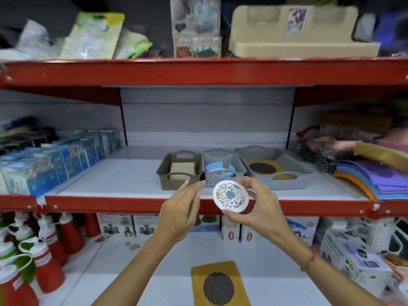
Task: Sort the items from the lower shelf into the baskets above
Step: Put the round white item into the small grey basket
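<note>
Held just in front of the middle grey basket (223, 171), the round floral disc (231, 199) is pinched only at its rim by the right hand (256, 208), left hand (181, 208) open beside it, so 1 slip could drop it short.

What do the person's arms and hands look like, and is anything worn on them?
Both forearms are bare, with no sleeves in view. The left hand wears nothing visible. The right hand has a thin reddish-orange bracelet at its wrist. No gloves or rings show.
</note>
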Motion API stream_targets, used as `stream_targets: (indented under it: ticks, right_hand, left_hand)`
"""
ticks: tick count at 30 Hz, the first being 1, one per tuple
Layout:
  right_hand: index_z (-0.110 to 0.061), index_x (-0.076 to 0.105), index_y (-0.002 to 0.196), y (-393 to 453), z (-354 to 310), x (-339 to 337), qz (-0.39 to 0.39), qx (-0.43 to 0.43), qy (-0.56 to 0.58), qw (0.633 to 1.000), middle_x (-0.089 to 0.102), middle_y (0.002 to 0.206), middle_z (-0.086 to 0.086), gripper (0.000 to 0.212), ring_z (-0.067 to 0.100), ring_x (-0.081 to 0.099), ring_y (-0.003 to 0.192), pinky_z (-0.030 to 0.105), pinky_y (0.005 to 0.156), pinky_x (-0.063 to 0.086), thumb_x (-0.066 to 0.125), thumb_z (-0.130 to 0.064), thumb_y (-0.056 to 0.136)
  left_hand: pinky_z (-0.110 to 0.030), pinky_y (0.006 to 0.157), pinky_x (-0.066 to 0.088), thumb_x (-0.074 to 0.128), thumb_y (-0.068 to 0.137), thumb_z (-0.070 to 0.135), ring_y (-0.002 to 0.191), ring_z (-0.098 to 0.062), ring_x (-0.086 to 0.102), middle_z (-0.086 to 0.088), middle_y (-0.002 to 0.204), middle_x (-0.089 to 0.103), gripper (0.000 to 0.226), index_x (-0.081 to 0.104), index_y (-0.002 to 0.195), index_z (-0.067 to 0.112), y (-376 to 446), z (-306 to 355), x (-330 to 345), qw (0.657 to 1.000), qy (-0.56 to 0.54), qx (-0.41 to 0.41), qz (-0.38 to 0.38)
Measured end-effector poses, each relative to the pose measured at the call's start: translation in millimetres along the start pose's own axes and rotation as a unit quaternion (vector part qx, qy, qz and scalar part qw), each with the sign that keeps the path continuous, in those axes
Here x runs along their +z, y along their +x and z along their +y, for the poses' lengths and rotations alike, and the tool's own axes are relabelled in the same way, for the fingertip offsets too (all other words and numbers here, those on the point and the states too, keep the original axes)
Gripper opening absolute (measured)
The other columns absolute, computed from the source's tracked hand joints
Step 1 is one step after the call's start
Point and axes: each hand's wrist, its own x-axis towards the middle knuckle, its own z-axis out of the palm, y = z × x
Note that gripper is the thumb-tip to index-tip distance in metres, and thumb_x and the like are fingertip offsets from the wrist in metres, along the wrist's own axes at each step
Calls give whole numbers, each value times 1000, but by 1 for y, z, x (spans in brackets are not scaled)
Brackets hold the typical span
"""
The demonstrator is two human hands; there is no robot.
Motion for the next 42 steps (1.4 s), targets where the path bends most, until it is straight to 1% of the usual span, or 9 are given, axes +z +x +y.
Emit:
stream_targets:
  ticks: [4, 10, 14, 23, 25, 28, 33, 36, 42]
  right_hand:
    - [-29, 51, 116, 51, -1, -15, 45, 10, -6, 999, 64, 111, -13, 75, 15, 59, 107, 37, 93, 51, 83, -49, 51]
    - [-24, 56, 114, 126, 17, -9, -13, 67, -115, 991, 59, 120, 6, 64, 26, 58, 109, 29, 84, 46, 83, -46, 60]
    - [-26, 67, 84, 153, 27, 11, -103, 98, -141, 980, 62, 122, 7, 31, 26, 56, 117, 27, 88, 44, 80, -48, 66]
    - [-24, 74, 75, 168, 36, 33, -179, 91, -171, 965, 73, 83, -6, 25, 14, 63, 79, 31, 83, 53, 68, -49, 80]
    - [-25, 56, 53, 170, 32, 31, -208, 102, -203, 951, 53, 55, -7, 42, 14, 50, 58, 30, 72, 50, 59, -53, 85]
    - [-17, 51, 62, 168, 22, 27, -243, 124, -222, 936, 36, 51, -2, 55, 16, 37, 49, 29, 56, 34, 39, -63, 90]
    - [-16, 47, 63, 156, 10, 26, -279, 131, -276, 910, 43, 64, 3, 63, 20, 46, 66, 33, 71, 39, 18, -63, 94]
    - [-19, 63, 96, 151, 10, 25, -254, 136, -290, 913, 63, 103, 11, 66, 28, 52, 111, 55, 110, 24, 11, -59, 96]
    - [-15, 68, 107, 114, 12, 36, 51, 1, -67, 996, 72, 105, 8, 48, 22, 60, 106, 32, 98, 39, 29, -42, 101]
  left_hand:
    - [-23, 110, 23, 38, 94, 38, 122, -10, 46, -5, 124, 65, 45, 55, 127, 12, 43, -4, 4, 999, 36, 4, -24]
    - [-42, 121, 2, 7, 77, 72, 140, -17, 31, -7, 147, 43, 91, 34, 141, 13, 89, -31, 30, 955, 177, -24, -239]
    - [-34, 119, -4, 30, 92, 56, 130, -17, 45, -5, 136, 56, 61, 48, 131, 14, 93, -36, 37, 950, 176, -39, -254]
    - [-25, 116, -5, 37, 96, 44, 128, -17, 45, -4, 129, 61, 44, 52, 129, 18, 92, -40, 39, 963, 136, -50, -229]
    - [-25, 116, -5, 37, 96, 45, 125, -17, 49, -4, 125, 63, 43, 53, 126, 18, 91, -40, 39, 963, 135, -49, -228]
    - [-27, 118, -3, 37, 96, 46, 123, -17, 51, -3, 127, 62, 44, 53, 126, 17, 92, -40, 39, 961, 140, -46, -236]
    - [-31, 119, -3, 36, 97, 44, 123, -20, 50, -6, 127, 61, 45, 50, 128, 15, 93, -37, 35, 954, 141, -52, -261]
    - [-35, 121, 0, 34, 97, 44, 119, -21, 54, -7, 125, 62, 46, 50, 127, 13, 92, -36, 34, 950, 152, -43, -268]
    - [-37, 120, 14, 28, 98, 40, 114, -16, 58, -2, 117, 66, 42, 58, 115, 15, 71, -33, 29, 985, 108, 8, -133]
